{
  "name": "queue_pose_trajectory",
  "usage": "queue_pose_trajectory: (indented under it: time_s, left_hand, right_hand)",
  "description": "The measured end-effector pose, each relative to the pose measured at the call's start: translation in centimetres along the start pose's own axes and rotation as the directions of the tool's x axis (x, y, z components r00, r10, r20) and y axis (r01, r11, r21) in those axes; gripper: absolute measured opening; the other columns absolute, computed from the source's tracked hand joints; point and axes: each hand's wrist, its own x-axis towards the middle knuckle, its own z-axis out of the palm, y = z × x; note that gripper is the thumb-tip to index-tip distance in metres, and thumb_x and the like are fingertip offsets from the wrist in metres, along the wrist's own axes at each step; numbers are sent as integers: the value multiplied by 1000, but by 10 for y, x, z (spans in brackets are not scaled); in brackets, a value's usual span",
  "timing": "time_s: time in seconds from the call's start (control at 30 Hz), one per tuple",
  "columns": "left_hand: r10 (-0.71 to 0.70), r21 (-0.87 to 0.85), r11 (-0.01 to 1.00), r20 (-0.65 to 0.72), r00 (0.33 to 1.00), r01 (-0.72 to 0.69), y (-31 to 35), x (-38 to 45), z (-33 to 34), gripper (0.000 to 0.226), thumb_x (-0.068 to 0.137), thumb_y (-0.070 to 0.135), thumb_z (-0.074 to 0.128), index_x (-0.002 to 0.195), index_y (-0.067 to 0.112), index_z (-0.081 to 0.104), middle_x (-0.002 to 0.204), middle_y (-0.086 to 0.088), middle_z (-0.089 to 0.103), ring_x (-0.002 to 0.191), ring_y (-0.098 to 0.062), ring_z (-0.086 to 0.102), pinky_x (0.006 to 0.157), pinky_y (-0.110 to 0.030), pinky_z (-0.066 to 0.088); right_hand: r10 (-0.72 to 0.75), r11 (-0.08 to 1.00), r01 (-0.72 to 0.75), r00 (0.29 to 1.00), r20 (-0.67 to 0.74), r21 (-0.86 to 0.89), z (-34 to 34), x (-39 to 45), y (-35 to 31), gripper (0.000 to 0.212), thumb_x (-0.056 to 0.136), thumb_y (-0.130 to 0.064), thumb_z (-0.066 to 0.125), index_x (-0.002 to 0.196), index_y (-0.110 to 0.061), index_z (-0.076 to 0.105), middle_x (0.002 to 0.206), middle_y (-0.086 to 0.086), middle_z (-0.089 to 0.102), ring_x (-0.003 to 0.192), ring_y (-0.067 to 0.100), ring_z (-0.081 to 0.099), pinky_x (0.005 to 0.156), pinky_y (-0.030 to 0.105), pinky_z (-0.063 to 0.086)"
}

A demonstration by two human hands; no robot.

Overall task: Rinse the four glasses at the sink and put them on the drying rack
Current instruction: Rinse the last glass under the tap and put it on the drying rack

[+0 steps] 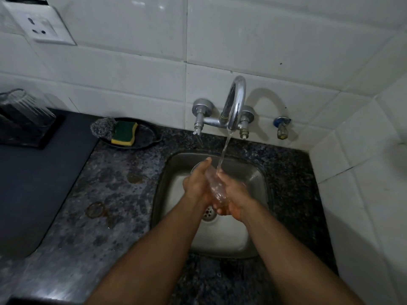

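A clear glass [214, 186] lies tilted between both my hands over the steel sink [253, 234]. My left hand [198, 181] grips its left side and my right hand [231, 192] wraps its right side and base. Water runs from the chrome tap [235, 102] and lands on the glass by my right fingers. At the far left, ribbed glasses [24, 106] stand upside down on a black drying rack [33, 137]; how many is unclear.
A black dish [145, 139] behind the sink's left holds a green-yellow sponge [124, 133] and a steel scrubber [102, 127]. Wet speckled stone counter [105, 194] surrounds the sink. A dark mat [33, 183] lies left. White tiled walls close in behind and right.
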Motion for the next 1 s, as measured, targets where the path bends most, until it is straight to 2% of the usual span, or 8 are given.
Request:
queue_pose_trajectory:
  time_s: [0.07, 0.23, 0.4, 0.5, 0.6, 0.7, 0.8, 1.0]
  left_hand:
    - [-13, 46, 999, 6, 1000, 12, -4, -2, -4, 40, 72, 24, 92, 100, 0, 76, 95, -19, 78, 76, -33, 76, 78, -49, 65]
    - [98, 242, 967, -54, 994, -82, -10, -8, 5, 48, 73, 47, 92, 93, 6, 76, 85, -11, 80, 76, -26, 78, 77, -42, 66]
    - [24, 263, 964, 36, 999, -32, -6, 3, -3, 56, 92, 60, 68, 107, 7, 78, 100, -16, 80, 93, -34, 79, 93, -53, 61]
    - [-20, 228, 974, 30, 999, 13, 0, 4, -2, 62, 103, 60, 50, 110, 4, 75, 103, -22, 79, 97, -38, 76, 93, -51, 59]
    - [-79, 223, 972, 32, 996, 70, 11, 10, -3, 60, 101, 60, 53, 111, 5, 75, 102, -21, 78, 96, -37, 75, 82, -47, 60]
    - [-73, 332, 942, 82, 994, 42, 15, 11, -4, 43, 94, 46, 66, 107, 6, 72, 91, -17, 75, 78, -32, 74, 64, -39, 58]
    - [-55, 357, 934, 94, 994, 18, 13, 12, -2, 39, 96, 41, 64, 105, 4, 74, 88, -16, 76, 72, -30, 73, 59, -35, 56]
    - [-2, 275, 961, 34, 999, -7, 24, 25, 2, 20, 94, 26, 70, 102, 8, 71, 79, -10, 70, 66, -24, 70, 61, -34, 58]
  right_hand:
    - [23, 999, -21, 998, 56, -29, -7, 1, 1, 60, 97, -69, 56, 112, -13, 74, 78, 10, 76, 54, 24, 67, 50, 31, 56]
    - [-260, 878, 140, 942, -211, -458, 2, 8, 11, 86, 83, -92, 45, 83, -12, 77, 69, 6, 77, 61, 24, 77, 67, 47, 67]
    - [97, 995, -97, 995, 10, 30, -1, -2, -2, 62, 103, -68, 42, 112, -17, 74, 81, 7, 80, 62, 23, 73, 54, 32, 58]
    - [47, 998, -51, 991, 123, 31, -1, -5, -4, 52, 107, -54, 45, 110, -12, 75, 83, 7, 77, 61, 20, 70, 53, 30, 53]
    - [-62, 998, 61, 983, 174, 7, 6, -8, -5, 35, 106, -35, 50, 107, -7, 71, 83, 8, 70, 63, 19, 65, 51, 30, 49]
    - [-108, 990, 112, 993, 50, -83, 18, -6, -10, 48, 110, -45, 46, 106, -3, 70, 69, 10, 68, 49, 19, 59, 44, 27, 41]
    - [-13, 994, 7, 998, -57, -113, 25, -2, -24, 53, 110, -51, 41, 100, -5, 68, 61, 12, 67, 40, 21, 56, 41, 26, 38]
    - [-119, 984, 129, 989, 85, -125, 22, 14, -11, 55, 111, -47, 38, 114, 0, 65, 63, 6, 59, 44, 14, 48, 42, 24, 34]
